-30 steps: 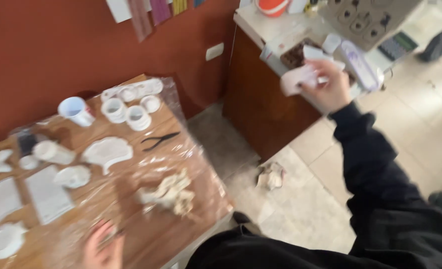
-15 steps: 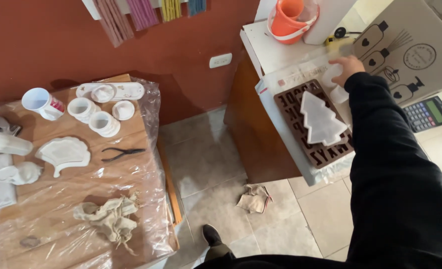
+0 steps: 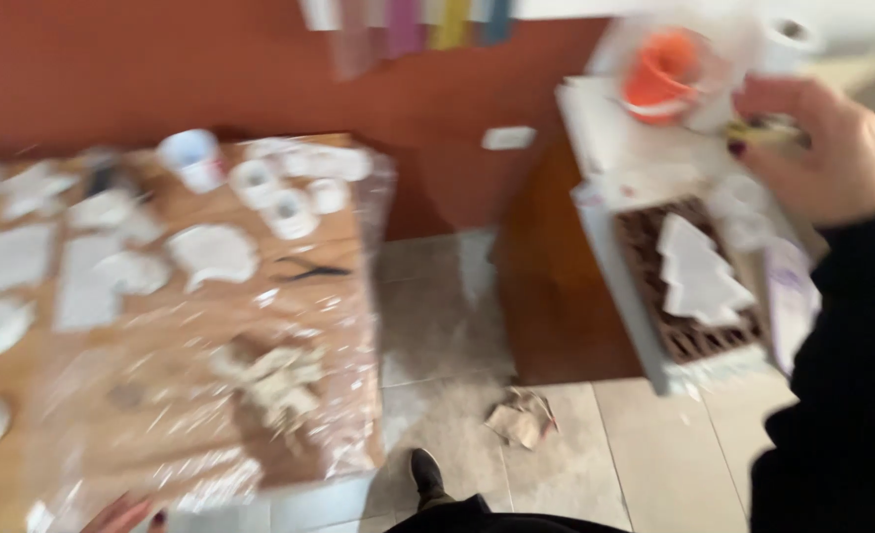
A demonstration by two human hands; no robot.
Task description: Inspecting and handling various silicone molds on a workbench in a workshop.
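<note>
My right hand (image 3: 820, 148) hovers with curled fingers over the white counter (image 3: 605, 148) at the upper right. Its fingertips are next to a small yellowish object (image 3: 765, 128); blur hides whether they grip it. Just below the hand, a white tree-shaped piece (image 3: 699, 271) lies on a brown tray (image 3: 684, 336). An orange bucket (image 3: 659, 69) stands to the left of the hand. Only the fingertips of my left hand (image 3: 126, 513) show, at the bottom edge by the table's near end.
A wooden table (image 3: 23, 385) under clear plastic film carries white plaster shapes (image 3: 215, 255), small white cups (image 3: 284, 209), dark pliers (image 3: 314, 269) and a pale crumpled lump (image 3: 274, 380). Crumpled paper (image 3: 521, 419) lies on the tiled floor. My dark shoe (image 3: 425, 474) is below.
The view has swung and blurred. My right hand has lifted off the counter's far side and come nearer, above the tray. The left fingertips have come back into view.
</note>
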